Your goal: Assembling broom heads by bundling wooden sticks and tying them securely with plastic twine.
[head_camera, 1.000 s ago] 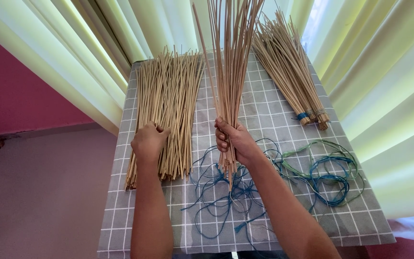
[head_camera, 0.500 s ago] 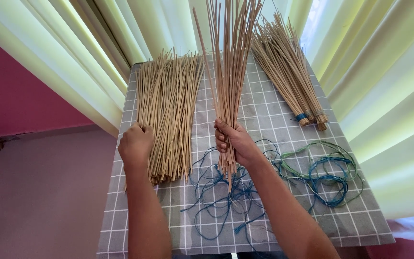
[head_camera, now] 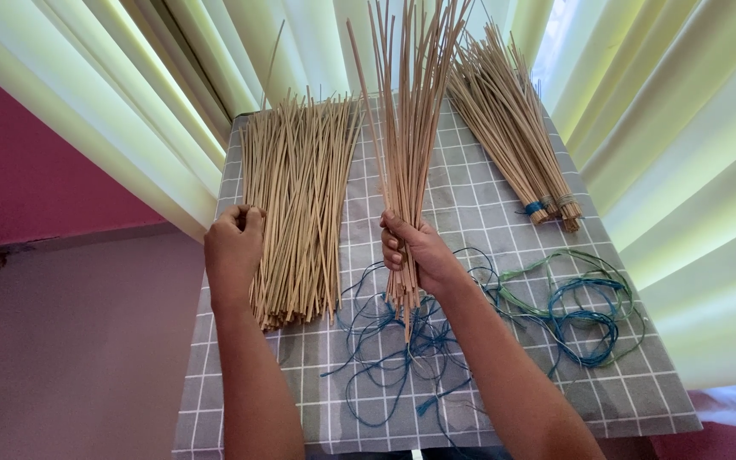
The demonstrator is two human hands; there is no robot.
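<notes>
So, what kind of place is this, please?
Probably a home craft spot. A small table under a grey checked cloth stands against pale curtains, with a loose pile of thin sticks, tied stick bundles and coloured strings.

A small table (head_camera: pixel 487 196) covered by a grey cloth with a white grid carries a loose pile of thin sticks (head_camera: pixel 296 204) at the left, a tied bundle of sticks (head_camera: pixel 513 136) at the far right, and tangled blue and green strings (head_camera: pixel 555 307) near the front.

Tied stick bundle (head_camera: pixel 513 136), coloured cords (head_camera: pixel 572 298)
</notes>
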